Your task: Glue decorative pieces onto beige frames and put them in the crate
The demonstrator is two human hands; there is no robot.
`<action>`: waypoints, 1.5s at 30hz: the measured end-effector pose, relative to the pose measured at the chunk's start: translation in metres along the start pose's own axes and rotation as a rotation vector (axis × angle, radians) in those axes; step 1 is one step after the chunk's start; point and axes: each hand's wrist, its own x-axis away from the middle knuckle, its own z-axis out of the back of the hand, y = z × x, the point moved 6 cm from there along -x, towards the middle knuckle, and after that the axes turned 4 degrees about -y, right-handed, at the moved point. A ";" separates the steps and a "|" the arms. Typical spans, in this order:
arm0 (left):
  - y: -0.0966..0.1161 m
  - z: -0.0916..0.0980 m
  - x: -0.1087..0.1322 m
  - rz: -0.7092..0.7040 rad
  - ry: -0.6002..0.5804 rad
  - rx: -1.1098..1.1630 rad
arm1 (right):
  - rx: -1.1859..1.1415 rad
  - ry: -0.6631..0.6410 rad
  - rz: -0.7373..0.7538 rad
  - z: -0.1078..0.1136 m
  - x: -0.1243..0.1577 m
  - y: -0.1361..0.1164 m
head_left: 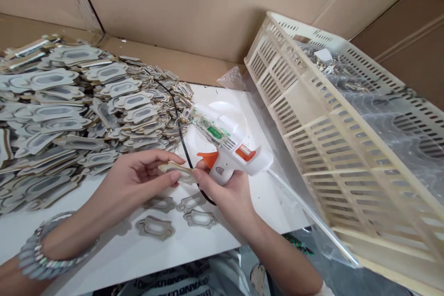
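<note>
My left hand (149, 173) pinches a small frame-shaped piece (178, 169) with wavy, lobed ends, thumb in front and fingers behind. My right hand (225, 189) is wrapped round the handle of a white hot glue gun (236, 141) with an orange trigger. Its thumb and a fingertip also touch the right end of the same piece. The gun's nozzle points to the upper left, and a long clear glue stick (312, 217) sticks out of its back. Below my hands lie several loose frame pieces, among them a beige one (155, 228) and a grey one (200, 218).
A large heap of similar frame pieces (52, 115) covers the left of the white tabletop (114, 254). A cream plastic crate (312, 134) holding clear bags of metal parts stands at the right. A black cord (183, 138) runs behind my hands. Cardboard walls (173, 4) rise at the back.
</note>
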 end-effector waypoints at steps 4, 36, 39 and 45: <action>0.004 0.006 -0.001 -0.028 0.029 0.022 | 0.073 0.068 0.134 0.018 0.007 -0.006; 0.020 0.050 0.014 -0.348 0.485 0.034 | 0.750 -0.190 0.507 0.005 0.015 -0.018; 0.020 0.050 0.014 -0.348 0.483 0.033 | 0.748 -0.192 0.509 0.005 0.016 -0.019; 0.019 0.050 0.014 -0.350 0.484 0.042 | 0.744 -0.195 0.498 0.005 0.016 -0.019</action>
